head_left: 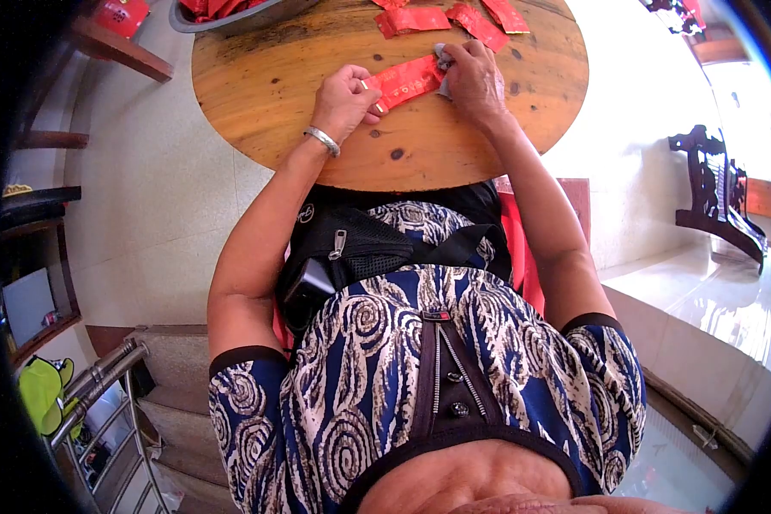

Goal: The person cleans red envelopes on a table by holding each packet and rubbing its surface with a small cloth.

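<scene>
A red packet (405, 81) with gold marks is stretched between my two hands above the round wooden table (274, 111). My left hand (344, 101), with a silver bracelet on its wrist, pinches the packet's left end. At the packet's right end my right hand (475, 81) is closed round a grey cloth (443, 58), which touches the packet. Several other red packets (415, 21) lie flat beyond my hands, near the table's far side.
A grey basin (184, 19) with red packets stands at the table's far left. Wooden chair legs (124, 51) are at the left, a metal railing (103, 385) beside stairs at the lower left. A dark carved chair (715, 193) stands at the right.
</scene>
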`<state>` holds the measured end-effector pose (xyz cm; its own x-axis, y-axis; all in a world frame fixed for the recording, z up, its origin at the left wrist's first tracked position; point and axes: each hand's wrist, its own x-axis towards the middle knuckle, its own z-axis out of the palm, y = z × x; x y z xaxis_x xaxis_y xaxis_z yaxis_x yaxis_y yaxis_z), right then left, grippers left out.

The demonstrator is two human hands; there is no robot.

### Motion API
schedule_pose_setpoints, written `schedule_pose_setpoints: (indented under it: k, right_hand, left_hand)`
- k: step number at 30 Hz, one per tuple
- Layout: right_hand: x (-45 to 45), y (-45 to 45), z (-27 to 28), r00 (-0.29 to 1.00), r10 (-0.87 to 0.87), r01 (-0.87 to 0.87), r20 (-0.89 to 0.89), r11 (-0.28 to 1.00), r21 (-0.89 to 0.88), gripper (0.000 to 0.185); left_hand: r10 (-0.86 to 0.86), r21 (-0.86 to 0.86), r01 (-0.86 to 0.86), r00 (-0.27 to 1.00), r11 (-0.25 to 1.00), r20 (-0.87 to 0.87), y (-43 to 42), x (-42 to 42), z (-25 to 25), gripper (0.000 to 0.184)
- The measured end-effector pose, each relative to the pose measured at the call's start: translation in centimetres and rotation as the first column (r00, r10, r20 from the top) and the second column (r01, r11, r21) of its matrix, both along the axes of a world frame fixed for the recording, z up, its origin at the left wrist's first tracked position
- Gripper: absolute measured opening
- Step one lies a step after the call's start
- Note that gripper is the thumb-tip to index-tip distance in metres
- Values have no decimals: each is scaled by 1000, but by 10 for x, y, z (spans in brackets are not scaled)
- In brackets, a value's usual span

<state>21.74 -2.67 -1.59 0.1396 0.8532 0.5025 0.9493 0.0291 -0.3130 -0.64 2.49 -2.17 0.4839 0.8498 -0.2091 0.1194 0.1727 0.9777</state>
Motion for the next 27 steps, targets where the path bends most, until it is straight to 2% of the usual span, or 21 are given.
schedule_pose_setpoints:
  k: [4,6,12,14,17,20,23,25,27]
  right_hand:
    - [-11,-1,10,994,76,-68,-74,992,106,26]
    - [-24,-3,14,970,204,-178,-129,966,188,27]
    - [-52,-6,14,938,346,-344,-14,936,66,31]
    - [-53,-6,10,937,350,-349,-9,936,44,30]
    - [-53,-8,13,946,325,-325,0,946,6,29]
    - [-49,-5,10,952,305,-305,-9,952,-29,28]
    - [-43,-3,9,967,251,-251,45,968,-3,28]
    - [-38,-3,10,977,212,-209,33,975,-75,33]
    - [-33,-2,7,985,169,-166,29,984,-70,29]
  left_hand:
    - [1,-2,-1,1000,1000,-5,-1,0,1,27]
    - [-2,-10,2,1000,1000,-1,-1,0,1,27]
    - [5,23,-5,1000,1000,-10,-1,1,-3,26]
    - [26,15,-27,999,1000,40,-2,2,-3,22]
    - [20,32,-18,999,999,-45,-5,3,7,25]
    - [3,29,-3,1000,1000,-9,-3,2,1,25]
    - [3,42,-2,1000,999,-19,-2,2,-2,25]
    - [0,43,1,1000,999,-21,-1,2,-2,25]
    - [-4,43,5,1000,999,-24,-2,2,-1,26]
